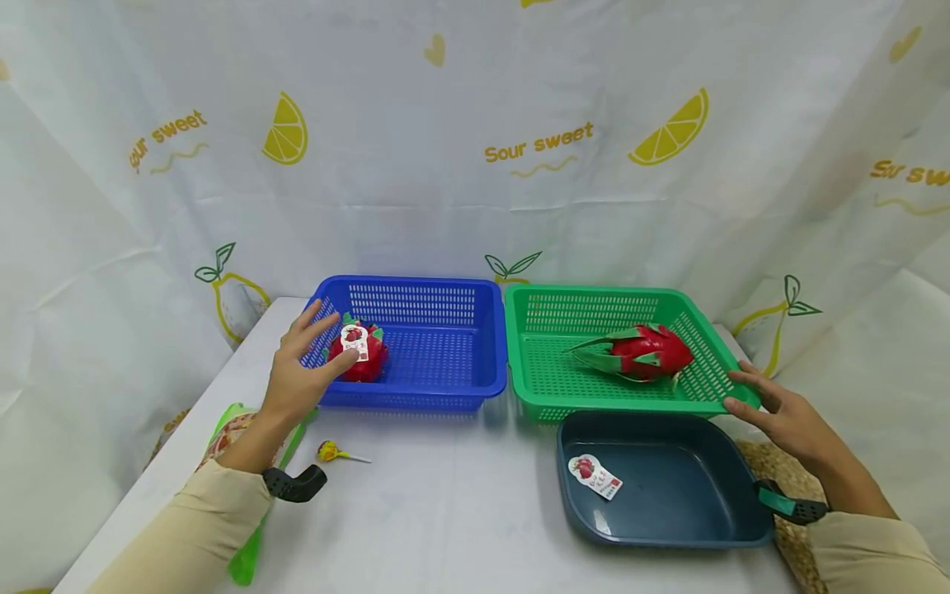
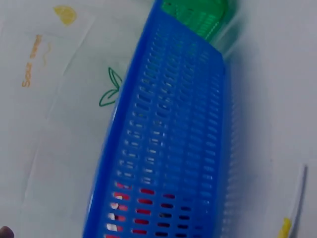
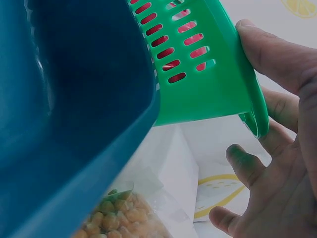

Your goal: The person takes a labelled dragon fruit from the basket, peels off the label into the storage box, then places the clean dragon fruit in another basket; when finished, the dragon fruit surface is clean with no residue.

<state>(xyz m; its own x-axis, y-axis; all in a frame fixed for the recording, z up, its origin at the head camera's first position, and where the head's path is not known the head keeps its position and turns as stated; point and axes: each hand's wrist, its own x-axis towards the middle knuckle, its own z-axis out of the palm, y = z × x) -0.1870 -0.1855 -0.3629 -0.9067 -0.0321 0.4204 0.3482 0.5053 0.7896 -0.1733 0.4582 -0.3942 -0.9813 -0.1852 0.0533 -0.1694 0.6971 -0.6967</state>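
My left hand (image 1: 300, 367), fingers spread, is over the left end of the blue basket (image 1: 438, 388). Its thumb is at a red dragon fruit (image 1: 367, 367) with a white tag, inside that basket; whether they touch I cannot tell. Only a fingertip (image 2: 6, 232) shows in the left wrist view. At the right end of the green basket (image 1: 549, 396), my right hand (image 1: 787, 417) has its thumb against the rim and its other fingers spread outside. Another dragon fruit (image 1: 653, 353), with long green leaves, lies on its side in the green basket.
A dark blue tub (image 1: 668, 495) holding a tag (image 1: 594, 476) stands before the green basket. Right of it lies a clear bag of tan kernels (image 3: 121, 215). A lollipop (image 1: 330, 451) and a green-edged packet (image 1: 245, 569) are at the left, the packet partly under my forearm.
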